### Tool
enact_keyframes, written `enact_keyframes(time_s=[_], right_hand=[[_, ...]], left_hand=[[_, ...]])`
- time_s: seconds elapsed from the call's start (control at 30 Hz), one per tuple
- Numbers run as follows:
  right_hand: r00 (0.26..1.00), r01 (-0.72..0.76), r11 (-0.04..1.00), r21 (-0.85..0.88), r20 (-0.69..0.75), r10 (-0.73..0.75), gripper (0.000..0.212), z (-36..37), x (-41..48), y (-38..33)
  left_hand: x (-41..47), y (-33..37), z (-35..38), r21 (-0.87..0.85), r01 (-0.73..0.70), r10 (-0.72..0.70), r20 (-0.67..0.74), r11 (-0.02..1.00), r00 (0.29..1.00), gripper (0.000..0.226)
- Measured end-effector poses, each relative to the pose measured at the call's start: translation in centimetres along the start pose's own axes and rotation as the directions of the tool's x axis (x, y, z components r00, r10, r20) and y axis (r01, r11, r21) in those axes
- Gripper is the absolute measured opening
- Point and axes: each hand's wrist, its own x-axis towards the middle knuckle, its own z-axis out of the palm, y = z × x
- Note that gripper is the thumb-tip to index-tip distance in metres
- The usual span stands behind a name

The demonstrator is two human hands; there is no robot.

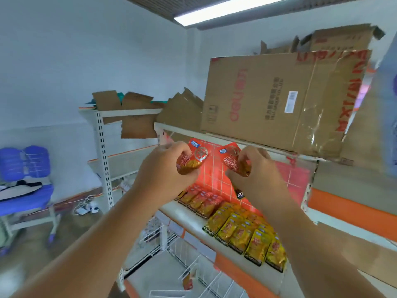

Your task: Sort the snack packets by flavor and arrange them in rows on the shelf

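Head view, hands (163,168) (257,177) gripping red packets (194,154) (229,158), cardboard box (268,100) printed "deli"

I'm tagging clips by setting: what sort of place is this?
Probably a small shop or stockroom, perhaps a mock-up: metal retail shelving holding rows of snack packets, with flattened cardboard boxes stacked on top. A blue chair stands off to the left.

A small shop or stockroom: slotted white shelving (103,160) with orange trim, snack packets (247,233) in rows on the shelf (174,211) below the right hand (254,175), cartons (268,100) stacked above it, wire baskets (193,265) further down.
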Motion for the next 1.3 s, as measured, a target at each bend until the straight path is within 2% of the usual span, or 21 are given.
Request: enact_keyframes(time_s=[0.2, 0.43, 0.6, 0.93, 1.1, 1.3], right_hand=[[0.996, -0.019, 0.998, 0.052, 0.087, 0.014, 0.034, 7.3, 0.7, 2.3], [0.977, -0.122, 0.988, 0.092, 0.184, 0.104, 0.033, 16.4, 4.4, 6.8], [0.966, -0.141, 0.985, 0.102, 0.234, 0.114, 0.035, 22.3, 8.2, 9.0], [0.946, -0.121, 0.989, 0.086, 0.312, 0.089, 0.035, 31.7, 12.8, 10.7], [0.93, -0.15, 0.987, 0.05, 0.346, 0.124, 0.037, 36.7, 13.7, 11.9], [0.903, -0.197, 0.975, -0.103, 0.368, 0.221, 0.043, 43.7, 13.7, 14.4]], left_hand=[[0.0, -4.9, 2.8, 0.023, 0.102, -0.103, 0.031, 0.995, 0.994, 0.037], [2.1, -12.0, 9.1, 0.052, 0.229, -0.233, 0.092, 0.972, 0.968, 0.04], [3.9, -16.4, 12.6, 0.051, 0.299, -0.303, 0.124, 0.953, 0.945, 0.04], [4.6, -24.6, 15.8, 0.18, 0.42, -0.448, 0.158, 0.89, 0.88, 0.039], [4.4, -29.2, 17.9, 0.184, 0.434, -0.467, 0.22, 0.882, 0.856, 0.034], [5.8, -35.8, 23.7, 0.139, 0.44, -0.46, 0.335, 0.887, 0.822, 0.041]])
